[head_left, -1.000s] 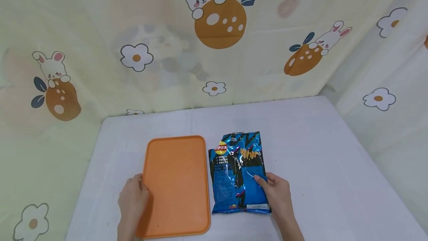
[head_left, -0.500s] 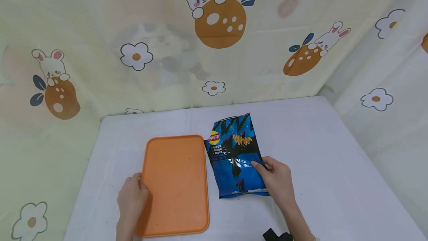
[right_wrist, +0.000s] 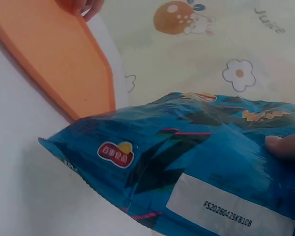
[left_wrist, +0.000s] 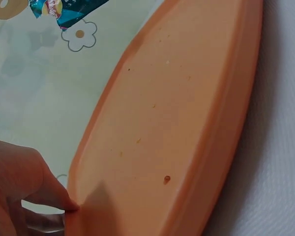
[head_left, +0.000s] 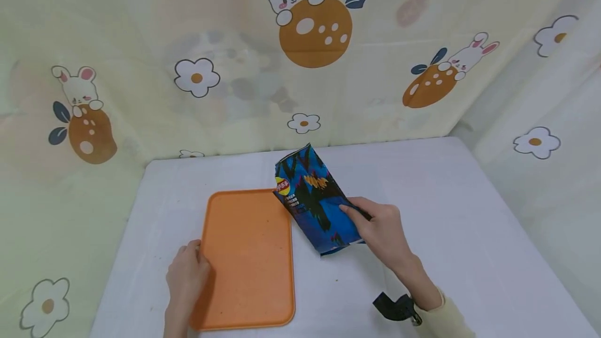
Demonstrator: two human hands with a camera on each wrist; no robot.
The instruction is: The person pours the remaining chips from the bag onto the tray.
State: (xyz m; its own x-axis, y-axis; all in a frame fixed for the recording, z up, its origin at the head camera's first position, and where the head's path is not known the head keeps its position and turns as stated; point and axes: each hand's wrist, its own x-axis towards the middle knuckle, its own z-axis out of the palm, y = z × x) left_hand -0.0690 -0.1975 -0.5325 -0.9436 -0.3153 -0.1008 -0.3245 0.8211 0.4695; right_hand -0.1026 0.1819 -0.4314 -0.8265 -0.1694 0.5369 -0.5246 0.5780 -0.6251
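Note:
My right hand [head_left: 382,231] grips a blue-and-black chip bag [head_left: 312,200] by its right edge, thumb on the front. The bag hangs tilted to the left, its upper left corner overlapping the far right corner of an orange tray [head_left: 249,265]. Up close in the right wrist view, the bag [right_wrist: 152,157] shows a white printed strip and a creased surface. At the tray's left edge, my left hand [head_left: 187,275] holds the rim. The left wrist view has its thumb [left_wrist: 49,189] on that rim; small crumbs dot the tray [left_wrist: 152,123].
A white cloth [head_left: 422,181] covers the table. A patterned curtain [head_left: 235,108] hangs along its far side and on both flanks. A black wrist-worn piece [head_left: 394,308] sits beside the right forearm, and a tiny crumb lies on the cloth right of the tray.
My right hand has lifted the chip bag off the table and moved it up and left, tilting it toward the tray. The left hand has stayed at the tray's edge.

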